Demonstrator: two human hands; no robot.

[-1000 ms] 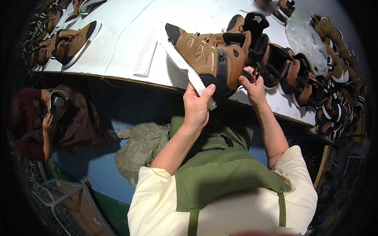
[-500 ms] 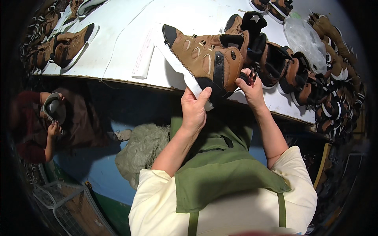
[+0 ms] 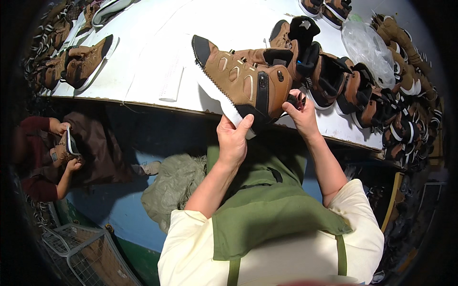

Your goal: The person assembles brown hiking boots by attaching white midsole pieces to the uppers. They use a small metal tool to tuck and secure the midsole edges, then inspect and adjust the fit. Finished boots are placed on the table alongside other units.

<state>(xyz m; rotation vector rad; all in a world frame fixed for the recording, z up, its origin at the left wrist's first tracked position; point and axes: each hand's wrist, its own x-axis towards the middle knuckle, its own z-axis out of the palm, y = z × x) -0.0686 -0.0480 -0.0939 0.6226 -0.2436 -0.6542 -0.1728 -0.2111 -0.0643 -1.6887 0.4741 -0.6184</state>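
Note:
A brown lace-up boot [image 3: 238, 81] with a black toe cap, black heel and white sole is held up over the front edge of the table, toe pointing away and to the left. My left hand [image 3: 233, 140] is closed round its heel end, thumb on the black heel and fingers under the sole. By the back of the boot's collar, my right hand [image 3: 301, 117] is closed on a small black-and-red thing [image 3: 300, 101]; its kind is hard to make out, and the right thumb is at the collar.
Several similar boots [image 3: 329, 78] crowd the right of the white table [image 3: 148, 62], beside a clear plastic bag [image 3: 367, 50]. More boots [image 3: 83, 64] lie at the left. Left below, a co-worker's hands [image 3: 71, 164] hold a shoe; a wire basket [image 3: 88, 248] stands nearer.
The held boot has shifted slightly, its toe a little lower and to the left. Both my hands keep their hold. The co-worker has turned the shoe in their hands.

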